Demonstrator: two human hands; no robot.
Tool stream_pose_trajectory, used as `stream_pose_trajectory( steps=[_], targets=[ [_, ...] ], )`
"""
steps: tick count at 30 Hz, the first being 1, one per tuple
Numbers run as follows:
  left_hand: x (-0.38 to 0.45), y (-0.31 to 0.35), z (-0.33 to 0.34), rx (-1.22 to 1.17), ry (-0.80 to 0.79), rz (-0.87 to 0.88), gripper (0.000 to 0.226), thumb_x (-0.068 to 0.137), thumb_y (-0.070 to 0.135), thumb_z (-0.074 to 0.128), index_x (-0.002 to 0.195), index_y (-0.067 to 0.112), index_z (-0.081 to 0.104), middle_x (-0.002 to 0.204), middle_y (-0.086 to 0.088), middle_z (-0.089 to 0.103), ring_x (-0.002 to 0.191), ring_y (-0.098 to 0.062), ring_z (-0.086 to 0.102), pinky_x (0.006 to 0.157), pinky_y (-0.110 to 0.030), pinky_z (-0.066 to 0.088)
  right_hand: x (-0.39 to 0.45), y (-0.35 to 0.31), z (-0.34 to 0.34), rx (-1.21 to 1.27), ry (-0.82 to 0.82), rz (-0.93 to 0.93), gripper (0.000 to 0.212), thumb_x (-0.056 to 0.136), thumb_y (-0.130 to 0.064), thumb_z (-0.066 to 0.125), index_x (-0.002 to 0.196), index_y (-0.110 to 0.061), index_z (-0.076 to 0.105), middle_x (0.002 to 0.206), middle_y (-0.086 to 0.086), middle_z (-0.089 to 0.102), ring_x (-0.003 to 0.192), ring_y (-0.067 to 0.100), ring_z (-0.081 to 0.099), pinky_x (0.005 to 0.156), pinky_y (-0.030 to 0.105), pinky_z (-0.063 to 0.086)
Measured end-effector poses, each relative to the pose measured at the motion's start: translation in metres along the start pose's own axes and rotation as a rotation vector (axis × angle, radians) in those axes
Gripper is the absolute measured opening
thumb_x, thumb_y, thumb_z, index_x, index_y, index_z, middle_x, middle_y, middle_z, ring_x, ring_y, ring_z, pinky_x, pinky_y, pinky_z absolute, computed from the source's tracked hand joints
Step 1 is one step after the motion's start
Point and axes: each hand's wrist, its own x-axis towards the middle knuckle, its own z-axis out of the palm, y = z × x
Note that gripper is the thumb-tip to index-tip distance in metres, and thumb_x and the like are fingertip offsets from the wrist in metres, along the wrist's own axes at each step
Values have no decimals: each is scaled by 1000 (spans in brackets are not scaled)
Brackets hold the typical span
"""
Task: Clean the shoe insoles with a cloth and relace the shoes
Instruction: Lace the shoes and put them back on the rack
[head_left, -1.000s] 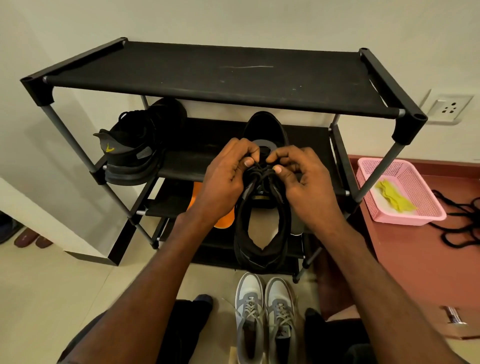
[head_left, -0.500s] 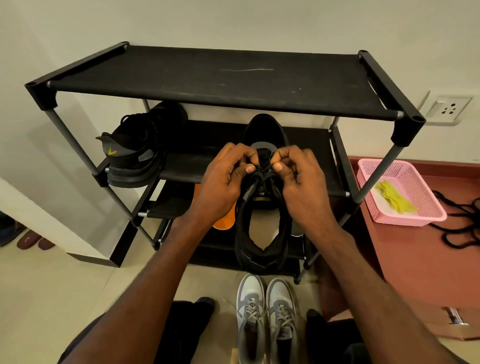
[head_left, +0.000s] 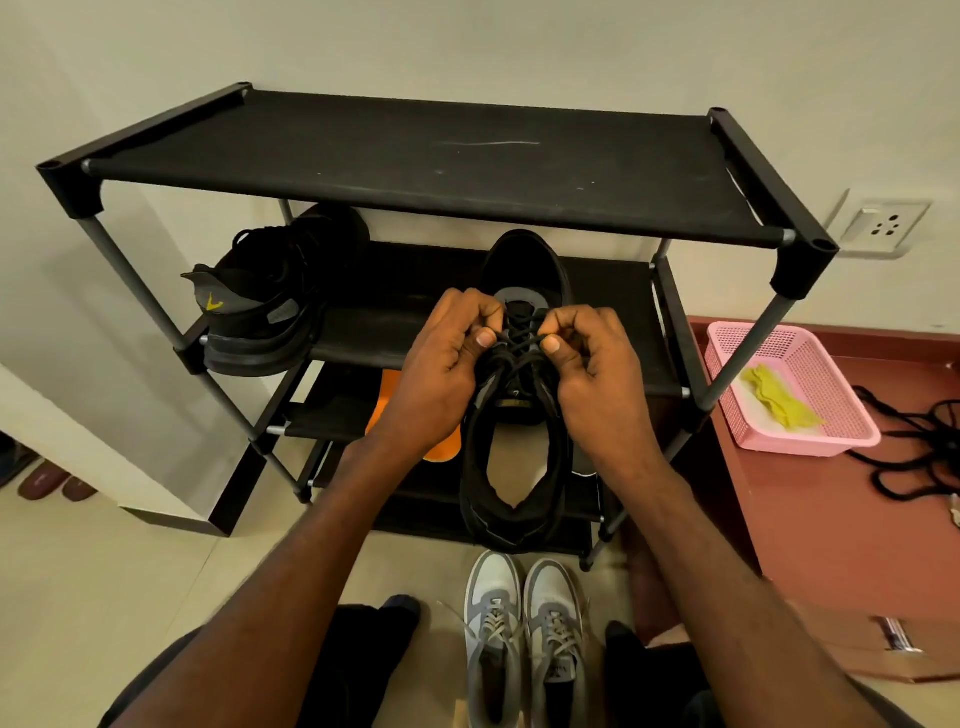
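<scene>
A black shoe (head_left: 517, 499) is held up in front of the rack, heel toward me, its opening showing. My left hand (head_left: 447, 358) and my right hand (head_left: 592, 364) sit on either side of its tongue, each pinching the black lace (head_left: 519, 340) with thumb and curled fingers. A second black shoe (head_left: 260, 312) with a yellow mark lies on the rack's middle shelf at the left. An orange insole (head_left: 387, 389) shows on a lower shelf behind my left wrist. A yellow cloth (head_left: 779, 402) lies in the pink basket (head_left: 810, 441).
The black shoe rack (head_left: 415, 171) stands against the wall. A pair of grey and white sneakers (head_left: 524, 639) sits on the floor near my knees. Loose black laces (head_left: 930, 457) lie on the red ledge at the right. A wall socket (head_left: 883, 226) is at the right.
My hands have stayed at the top of the laces, with the fingers shifting slightly on the lace. The view has tipped a little downward.
</scene>
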Motion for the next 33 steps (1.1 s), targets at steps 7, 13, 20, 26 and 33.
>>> stream_pose_trajectory(
  steps=[7,13,20,26,33],
  targets=[
    [-9,-1,-16,-170,-54,-53,16,104,5,45,117,14,50,102,-19,50,89,-37,53,79,-41,55,0,1,-10,49,-44,-14,29,100,-7,60,118,-29,60,106,-1,58,99,13,60,88,35,57],
    [-15,-1,-20,-110,-84,-9,27,101,-2,50,116,19,59,113,-7,55,101,-19,59,89,-24,52,-3,1,-23,42,-149,-60,26,98,-3,65,110,-26,68,118,-4,59,111,10,62,100,32,55],
    [-12,3,-12,-46,-21,1,23,98,-2,58,108,18,63,113,-7,54,104,-21,59,90,-19,50,-5,-1,-23,1,-137,-74,24,95,-2,70,108,-22,73,118,-5,59,114,6,60,96,14,50],
    [-12,2,-11,-70,-41,-42,15,104,7,48,101,18,57,108,-2,50,99,-15,55,88,-27,53,-6,-1,-19,23,-99,-47,18,99,-1,62,100,-18,69,108,-3,60,100,9,61,90,27,56],
    [-15,-3,-16,-134,-69,-53,14,101,11,49,111,16,57,111,-11,53,101,-32,57,90,-54,54,-5,4,-24,104,-142,-23,21,100,-1,61,112,-16,67,116,2,63,109,18,64,98,42,56]
  ],
)
